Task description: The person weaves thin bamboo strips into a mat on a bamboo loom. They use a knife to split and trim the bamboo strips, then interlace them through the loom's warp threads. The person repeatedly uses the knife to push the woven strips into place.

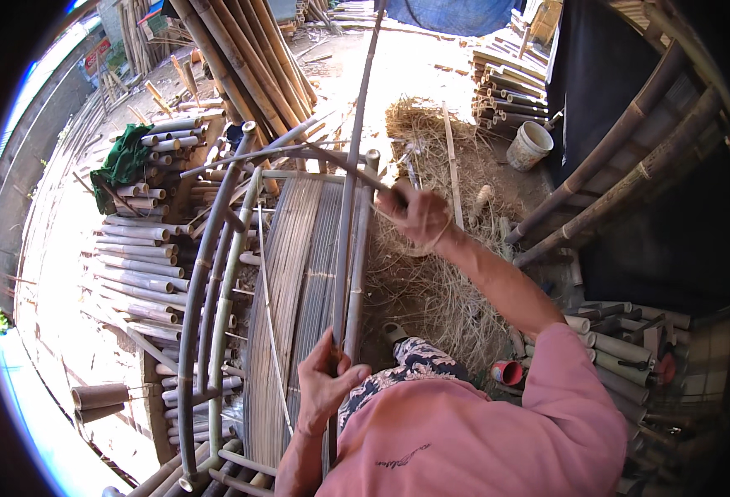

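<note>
My left hand (329, 383) is curled around the lower part of a long, thin bamboo pole (353, 166), thumb pointing right. The pole runs upright through the picture, over the right side of a bamboo bench (278, 273) with a slatted seat. Farther up, my right hand (417, 217) is closed on the end of a long, dark, stick-like tool (344, 163). The tool reaches left across the pole, near the far end of the bench; its exact kind is unclear. Curved bamboo rails (203, 306) form the left side of the bench.
Stacked bamboo lengths (137, 273) lie left of the bench, with a green cloth (123, 161) on top. Tall poles (249, 66) lean behind. Shavings (439, 282) cover the ground at right. A white bucket (530, 146), a red can (507, 373) and more bamboo (621, 348) stand around.
</note>
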Demonstrator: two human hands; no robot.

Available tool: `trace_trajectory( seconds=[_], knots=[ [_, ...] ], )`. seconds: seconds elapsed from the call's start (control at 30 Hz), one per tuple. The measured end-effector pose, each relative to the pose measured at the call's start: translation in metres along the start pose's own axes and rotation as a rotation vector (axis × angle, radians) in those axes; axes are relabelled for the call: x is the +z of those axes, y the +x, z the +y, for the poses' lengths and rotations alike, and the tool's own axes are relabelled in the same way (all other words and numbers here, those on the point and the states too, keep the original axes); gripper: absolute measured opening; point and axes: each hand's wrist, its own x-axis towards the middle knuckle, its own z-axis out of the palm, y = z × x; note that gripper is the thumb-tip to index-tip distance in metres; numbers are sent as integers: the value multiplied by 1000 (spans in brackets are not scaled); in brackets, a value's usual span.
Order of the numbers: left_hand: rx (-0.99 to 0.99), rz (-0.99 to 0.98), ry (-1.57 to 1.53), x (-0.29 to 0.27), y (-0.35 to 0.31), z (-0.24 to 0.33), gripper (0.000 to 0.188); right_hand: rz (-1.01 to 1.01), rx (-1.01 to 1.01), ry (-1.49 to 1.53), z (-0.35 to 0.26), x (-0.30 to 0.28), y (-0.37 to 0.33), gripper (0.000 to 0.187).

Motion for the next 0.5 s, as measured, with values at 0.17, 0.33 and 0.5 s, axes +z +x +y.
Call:
trace_trajectory(
  seconds=[0.17, 0.33, 0.5],
  knots=[
    [-33, -16, 114, -30, -68, -28, 72, 61, 358, 14, 76, -65, 45, 73],
    [-183, 68, -42, -51, -95, -47, 49, -16, 302, 4, 66, -77, 47, 73],
    [-159, 132, 69, -47, -76, -40, 39, 72, -521, -88, 43, -60, 33, 58]
  ],
)
